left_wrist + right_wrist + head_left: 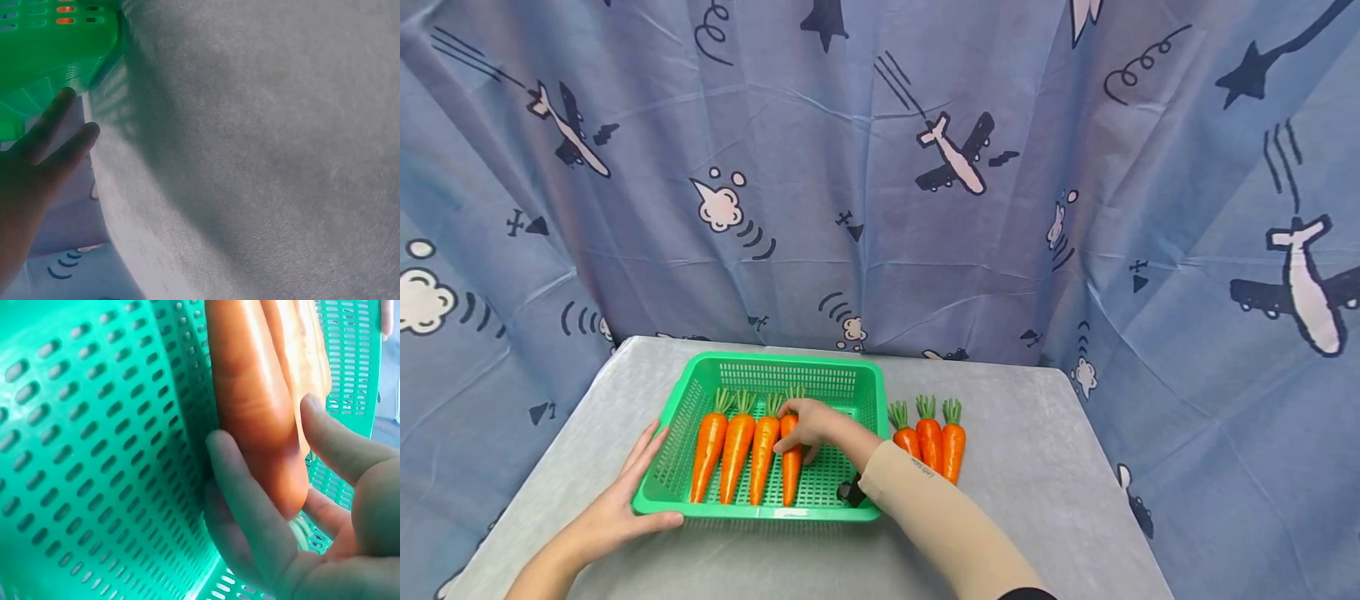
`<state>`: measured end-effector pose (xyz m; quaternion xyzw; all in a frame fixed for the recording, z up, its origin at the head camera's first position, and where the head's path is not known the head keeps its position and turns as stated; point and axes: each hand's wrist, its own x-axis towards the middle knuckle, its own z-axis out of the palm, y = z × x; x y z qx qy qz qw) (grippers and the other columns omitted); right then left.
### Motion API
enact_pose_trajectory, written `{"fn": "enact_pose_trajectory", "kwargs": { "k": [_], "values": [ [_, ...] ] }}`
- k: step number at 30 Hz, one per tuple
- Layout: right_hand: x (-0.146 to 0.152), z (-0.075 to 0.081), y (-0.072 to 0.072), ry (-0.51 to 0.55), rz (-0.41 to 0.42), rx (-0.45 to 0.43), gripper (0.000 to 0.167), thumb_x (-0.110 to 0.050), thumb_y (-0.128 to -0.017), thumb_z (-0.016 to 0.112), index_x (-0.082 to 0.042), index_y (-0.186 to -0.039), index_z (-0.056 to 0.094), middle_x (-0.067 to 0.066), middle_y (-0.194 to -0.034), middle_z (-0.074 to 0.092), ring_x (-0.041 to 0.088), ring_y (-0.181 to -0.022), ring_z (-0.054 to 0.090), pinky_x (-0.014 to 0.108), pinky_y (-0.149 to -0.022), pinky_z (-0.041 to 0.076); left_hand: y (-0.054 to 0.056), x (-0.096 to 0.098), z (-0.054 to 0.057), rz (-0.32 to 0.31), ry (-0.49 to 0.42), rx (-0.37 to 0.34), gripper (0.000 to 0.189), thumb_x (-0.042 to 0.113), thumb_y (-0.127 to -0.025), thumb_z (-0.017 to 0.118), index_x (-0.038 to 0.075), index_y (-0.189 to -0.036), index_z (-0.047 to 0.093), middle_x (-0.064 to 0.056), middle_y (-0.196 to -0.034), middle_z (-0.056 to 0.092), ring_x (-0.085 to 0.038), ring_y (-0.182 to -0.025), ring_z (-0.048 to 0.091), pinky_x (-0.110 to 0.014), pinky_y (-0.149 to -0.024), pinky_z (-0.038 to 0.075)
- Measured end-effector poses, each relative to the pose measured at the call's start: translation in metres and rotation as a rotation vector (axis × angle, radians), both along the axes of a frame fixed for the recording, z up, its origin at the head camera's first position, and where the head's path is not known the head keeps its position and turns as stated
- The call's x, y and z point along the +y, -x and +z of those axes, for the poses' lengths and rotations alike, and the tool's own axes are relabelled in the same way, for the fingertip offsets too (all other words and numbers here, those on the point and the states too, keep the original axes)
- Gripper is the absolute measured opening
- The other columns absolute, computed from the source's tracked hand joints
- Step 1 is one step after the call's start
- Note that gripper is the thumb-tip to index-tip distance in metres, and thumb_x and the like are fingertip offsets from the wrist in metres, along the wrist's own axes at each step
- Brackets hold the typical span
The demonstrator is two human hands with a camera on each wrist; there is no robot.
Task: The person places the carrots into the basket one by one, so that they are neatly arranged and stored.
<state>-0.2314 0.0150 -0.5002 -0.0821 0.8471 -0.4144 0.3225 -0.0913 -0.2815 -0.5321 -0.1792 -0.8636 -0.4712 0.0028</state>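
Note:
A green perforated plastic basket stands on the table with several orange carrots, their green stems pointing to the back. My right hand reaches into it and holds the rightmost carrot of the row. In the right wrist view, fingers and thumb lie on either side of this carrot, near its stem end. Left of it lie the other carrots, side by side. My left hand is at the basket's front left corner, fingers spread and straight along the left side, thumb by the front rim.
Right of the basket, three more carrots lie together on the grey-covered table, partly behind my right sleeve. A blue curtain with airplane prints hangs behind and beside the table.

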Motion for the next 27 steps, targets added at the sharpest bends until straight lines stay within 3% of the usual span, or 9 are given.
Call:
{"fn": "enact_pose_trajectory", "kwargs": {
  "k": [8, 12, 15, 18, 20, 21, 22, 24, 27],
  "values": [
    [0.003, 0.006, 0.000, -0.058, 0.009, 0.021, 0.069, -0.011, -0.081, 0.085, -0.017, -0.143, 0.056, 0.018, -0.138, 0.053, 0.029, -0.079, 0.068, 0.049, -0.061, 0.059, 0.001, 0.000, -0.001, -0.005, -0.008, 0.007, 0.117, 0.010, -0.075, 0.086, 0.018, -0.164, 0.011, -0.007, -0.170, -0.008, 0.006, -0.147, 0.000, -0.002, -0.096, 0.016],
    [0.009, 0.016, 0.003, -0.077, 0.016, 0.036, 0.068, -0.012, -0.083, 0.084, -0.017, -0.144, 0.056, 0.017, -0.153, 0.043, 0.038, -0.078, 0.071, 0.048, -0.063, 0.059, 0.000, -0.001, -0.001, 0.002, 0.008, 0.001, 0.116, 0.012, -0.076, 0.086, 0.020, -0.164, 0.011, -0.002, -0.170, -0.008, 0.006, -0.146, 0.001, -0.005, -0.098, 0.017],
    [0.015, 0.025, 0.005, -0.068, 0.039, 0.052, 0.067, -0.013, -0.084, 0.084, -0.017, -0.144, 0.055, 0.018, -0.155, 0.041, 0.042, -0.079, 0.071, 0.048, -0.064, 0.059, -0.001, -0.001, 0.000, 0.009, 0.024, -0.007, 0.115, 0.013, -0.077, 0.085, 0.021, -0.164, 0.011, -0.001, -0.170, -0.008, 0.007, -0.146, 0.001, -0.008, -0.100, 0.019],
    [0.024, 0.036, 0.009, -0.048, 0.084, 0.083, 0.067, -0.016, -0.085, 0.083, -0.020, -0.145, 0.055, 0.021, -0.151, 0.044, 0.036, -0.071, 0.069, 0.047, -0.065, 0.059, 0.000, -0.001, 0.000, 0.013, 0.027, -0.017, 0.115, 0.013, -0.077, 0.085, 0.021, -0.164, 0.011, -0.002, -0.170, -0.008, 0.007, -0.146, 0.000, -0.036, -0.113, 0.029],
    [0.030, 0.042, 0.012, -0.025, 0.103, 0.106, 0.066, -0.019, -0.085, 0.083, -0.022, -0.145, 0.055, 0.023, -0.148, 0.047, 0.025, -0.059, 0.060, 0.041, -0.060, 0.057, 0.001, -0.001, 0.000, 0.010, 0.023, -0.025, 0.115, 0.012, -0.077, 0.085, 0.021, -0.164, 0.011, -0.001, -0.170, -0.009, 0.009, -0.145, 0.000, -0.060, -0.108, 0.032],
    [0.033, 0.045, 0.013, -0.010, 0.107, 0.118, 0.066, -0.020, -0.085, 0.083, -0.022, -0.145, 0.056, 0.024, -0.146, 0.048, 0.021, -0.056, 0.055, 0.038, -0.058, 0.055, 0.001, -0.001, 0.000, 0.008, 0.023, -0.024, 0.116, 0.012, -0.076, 0.085, 0.021, -0.164, 0.011, -0.001, -0.170, -0.009, 0.009, -0.145, 0.000, -0.061, -0.108, 0.032],
    [0.036, 0.048, 0.013, 0.004, 0.110, 0.135, 0.065, -0.021, -0.085, 0.083, -0.022, -0.144, 0.056, 0.024, -0.144, 0.049, 0.019, -0.055, 0.051, 0.036, -0.057, 0.053, 0.001, 0.000, 0.000, 0.005, 0.013, -0.023, 0.116, 0.011, -0.076, 0.085, 0.020, -0.164, 0.011, -0.001, -0.170, -0.009, 0.009, -0.145, -0.001, -0.071, -0.102, 0.030],
    [0.043, 0.054, 0.014, 0.054, 0.092, 0.149, 0.065, -0.022, -0.085, 0.084, -0.022, -0.144, 0.057, 0.025, -0.144, 0.050, 0.021, -0.054, 0.049, 0.034, -0.058, 0.050, 0.000, -0.001, -0.001, 0.004, 0.014, -0.017, 0.116, 0.011, -0.076, 0.086, 0.020, -0.164, 0.011, -0.002, -0.170, -0.009, 0.009, -0.145, 0.000, -0.054, -0.112, 0.031],
    [0.053, 0.061, 0.013, 0.130, 0.051, 0.160, 0.065, -0.022, -0.083, 0.085, -0.024, -0.143, 0.058, 0.024, -0.144, 0.051, 0.029, -0.076, 0.066, 0.035, -0.066, 0.055, -0.001, 0.000, 0.000, 0.008, 0.021, -0.015, 0.116, 0.012, -0.076, 0.086, 0.020, -0.164, 0.011, -0.003, -0.171, -0.008, 0.008, -0.145, 0.001, -0.050, -0.111, 0.033]
  ]
}}
